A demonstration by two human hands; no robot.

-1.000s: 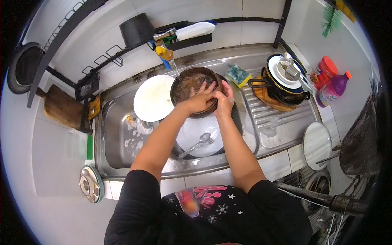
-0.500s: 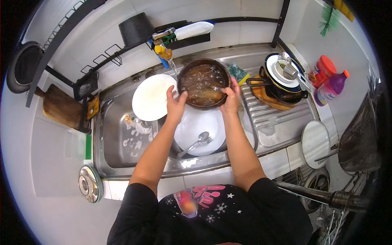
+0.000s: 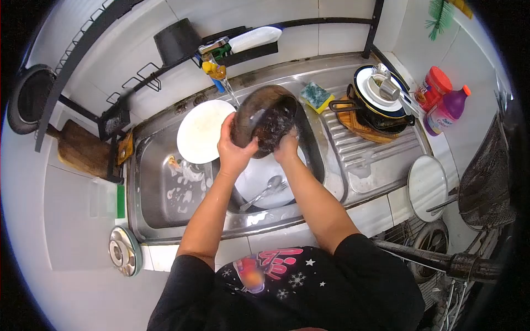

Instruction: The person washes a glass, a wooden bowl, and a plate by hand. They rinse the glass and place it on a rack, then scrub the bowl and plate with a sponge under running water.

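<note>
A dark brown bowl (image 3: 251, 113) is tilted over the right-hand sink basin, with water running over its inside. My left hand (image 3: 234, 149) grips its left side, thumb over the near rim. Against the bowl's lower right part is my right hand (image 3: 285, 148), its fingers blurred and partly hidden by the bowl and water. From the tap (image 3: 214, 67) a stream falls just behind the bowl. Left of it leans a white plate (image 3: 200, 132). Below, a large white dish (image 3: 276, 194) lies in the basin with a spoon (image 3: 273, 182) and a fork on it.
A green-and-yellow sponge (image 3: 316, 98) lies on the sink's back right. Stacked dishes (image 3: 361, 83) and pans stand on the ribbed drainboard (image 3: 353, 160). Beyond are a red tub (image 3: 433, 88) and a purple bottle (image 3: 448, 113). Suds lie in the left basin (image 3: 157, 198).
The bowl has tipped from nearly level, with water in it, to a steep tilt. My right hand has moved from its right rim down to the lower right part.
</note>
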